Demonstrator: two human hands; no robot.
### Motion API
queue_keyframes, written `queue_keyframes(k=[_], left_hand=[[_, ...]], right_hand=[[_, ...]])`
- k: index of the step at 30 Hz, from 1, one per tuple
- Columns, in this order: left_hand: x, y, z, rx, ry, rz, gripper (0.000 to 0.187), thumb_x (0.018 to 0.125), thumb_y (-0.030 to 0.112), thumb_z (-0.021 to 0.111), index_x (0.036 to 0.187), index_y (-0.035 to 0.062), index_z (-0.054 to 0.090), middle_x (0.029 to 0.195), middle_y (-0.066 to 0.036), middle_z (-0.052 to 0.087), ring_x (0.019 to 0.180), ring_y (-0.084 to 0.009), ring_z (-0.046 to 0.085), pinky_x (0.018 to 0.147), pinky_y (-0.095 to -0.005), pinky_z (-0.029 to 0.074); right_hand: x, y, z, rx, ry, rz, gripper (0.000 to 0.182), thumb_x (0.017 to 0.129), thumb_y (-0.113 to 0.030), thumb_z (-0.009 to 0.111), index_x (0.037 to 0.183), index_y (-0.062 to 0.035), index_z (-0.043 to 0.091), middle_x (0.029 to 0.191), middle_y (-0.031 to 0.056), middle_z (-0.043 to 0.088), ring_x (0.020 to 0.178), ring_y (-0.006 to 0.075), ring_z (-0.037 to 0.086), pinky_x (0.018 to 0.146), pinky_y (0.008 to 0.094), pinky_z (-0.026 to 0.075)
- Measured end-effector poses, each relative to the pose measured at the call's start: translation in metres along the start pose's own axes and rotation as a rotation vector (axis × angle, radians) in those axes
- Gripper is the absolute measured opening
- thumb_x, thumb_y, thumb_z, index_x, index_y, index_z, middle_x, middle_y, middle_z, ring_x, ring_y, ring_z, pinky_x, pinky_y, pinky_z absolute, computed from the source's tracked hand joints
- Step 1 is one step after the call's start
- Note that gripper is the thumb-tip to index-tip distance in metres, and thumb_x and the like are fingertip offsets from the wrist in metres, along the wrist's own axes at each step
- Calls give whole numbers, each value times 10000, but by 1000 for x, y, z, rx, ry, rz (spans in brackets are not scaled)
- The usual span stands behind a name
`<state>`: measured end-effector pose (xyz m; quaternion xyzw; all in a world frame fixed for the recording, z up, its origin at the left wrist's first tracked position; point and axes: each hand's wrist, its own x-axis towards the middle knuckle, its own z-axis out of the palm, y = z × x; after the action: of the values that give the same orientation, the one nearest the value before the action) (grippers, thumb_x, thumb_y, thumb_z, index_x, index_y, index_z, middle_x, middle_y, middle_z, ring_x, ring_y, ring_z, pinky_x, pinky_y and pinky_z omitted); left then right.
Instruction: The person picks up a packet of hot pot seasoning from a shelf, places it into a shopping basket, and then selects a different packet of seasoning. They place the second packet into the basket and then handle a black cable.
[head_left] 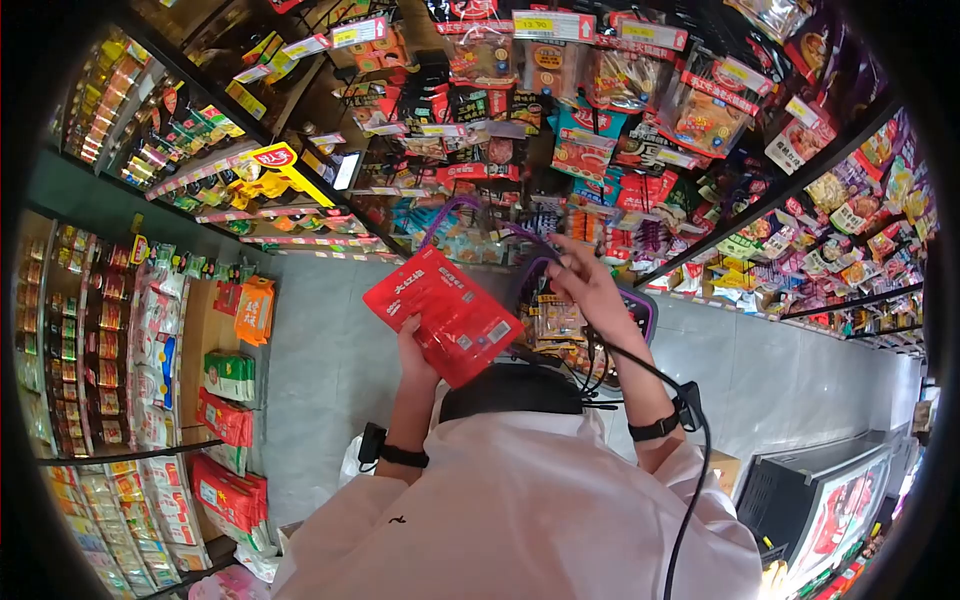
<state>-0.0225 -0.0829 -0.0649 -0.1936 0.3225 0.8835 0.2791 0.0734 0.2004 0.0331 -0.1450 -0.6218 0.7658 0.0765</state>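
My left hand point(411, 347) grips a red packet point(447, 312) by its lower left side, thumb across its face. White print and a barcode show on the packet, which tilts in front of my chest. To the right, my right hand point(583, 283) has its fingers curled at a purple handle point(535, 243), apparently pinching it. Below that hand is a dark shopping basket with a purple rim point(648, 318), holding several packaged foods point(558, 320). The red packet and my body hide part of the basket.
Hanging packets point(590, 140) fill the rack ahead. Shelves of jars and bags point(225, 410) stand at left, over grey floor tiles point(310, 350). A dark cabinet point(800, 500) is at lower right. A black cable point(704, 440) runs along my right arm.
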Motion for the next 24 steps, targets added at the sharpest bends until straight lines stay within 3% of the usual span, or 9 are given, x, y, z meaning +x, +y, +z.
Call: queue_keyframes(k=[4, 7, 8, 11, 14, 17, 18, 21, 24], left_hand=[[13, 7, -1, -12, 39, 6, 392, 897, 176, 522, 1278, 83, 515, 1262, -144, 612, 1125, -350, 615, 971, -523, 504], [30, 7, -7, 7, 42, -63, 483, 897, 230, 546, 1346, 63, 484, 1299, -168, 599, 1164, -375, 592, 1024, -544, 456], [34, 7, -5, 13, 42, -74, 479, 897, 230, 547, 1342, 64, 488, 1294, -168, 603, 1160, -373, 595, 1021, -544, 458], [38, 8, 12, 5, 9, -123, 447, 894, 215, 549, 1316, 74, 505, 1266, -157, 618, 1138, -362, 609, 1001, -538, 474], [51, 11, 14, -23, -43, -186, 404, 888, 184, 546, 1281, 96, 522, 1234, -138, 634, 1109, -349, 625, 972, -529, 497], [66, 11, 12, 2, -16, -211, 419, 892, 194, 544, 1296, 88, 519, 1247, -144, 628, 1123, -353, 619, 985, -533, 486], [66, 12, 17, 4, -16, -213, 431, 895, 202, 540, 1309, 80, 516, 1258, -147, 624, 1134, -356, 613, 996, -534, 477], [71, 13, 25, 8, 2, -271, 432, 901, 204, 532, 1314, 76, 518, 1269, -148, 618, 1149, -352, 604, 1006, -522, 473], [83, 9, 30, 21, -14, -324, 425, 902, 201, 530, 1308, 76, 523, 1267, -142, 617, 1152, -342, 601, 1003, -510, 477]], right_hand=[[70, 19, -15, 327, -3, 155, 424, 944, -137, 608, 1319, 38, 513, 986, 95, 679, 763, 138, 608, 638, 251, 473], [111, 18, -11, 494, 13, 330, 366, 953, -181, 600, 1247, 33, 562, 1063, 141, 689, 848, 175, 660, 691, 260, 516], [126, 26, -13, 495, -2, 340, 311, 964, -204, 587, 1197, 1, 599, 1058, 128, 689, 928, 192, 680, 744, 267, 542], [162, 32, -9, 567, 8, 396, 317, 969, -204, 583, 1228, -22, 586, 959, 75, 679, 817, 160, 655, 661, 255, 513], [193, 55, -7, 540, 33, 257, 362, 977, -200, 577, 1306, -50, 552, 836, 13, 607, 698, 109, 569, 589, 231, 449], [161, 10, 39, 328, 160, 27, 409, 990, -188, 560, 1378, -74, 502, 768, -26, 508, 641, 66, 459, 555, 210, 380], [161, 15, 47, 190, 173, -5, 416, 1004, -187, 535, 1395, -51, 496, 836, -9, 553, 700, 65, 499, 609, 220, 431], [153, 26, 62, -225, -33, -150, 365, 1016, -179, 521, 1366, -81, 545, 802, -26, 532, 569, 45, 438, 515, 227, 343], [139, 25, 70, -481, -146, -228, 360, 1007, -166, 538, 1347, -49, 562, 996, 74, 659, 844, 87, 583, 768, 259, 477]])
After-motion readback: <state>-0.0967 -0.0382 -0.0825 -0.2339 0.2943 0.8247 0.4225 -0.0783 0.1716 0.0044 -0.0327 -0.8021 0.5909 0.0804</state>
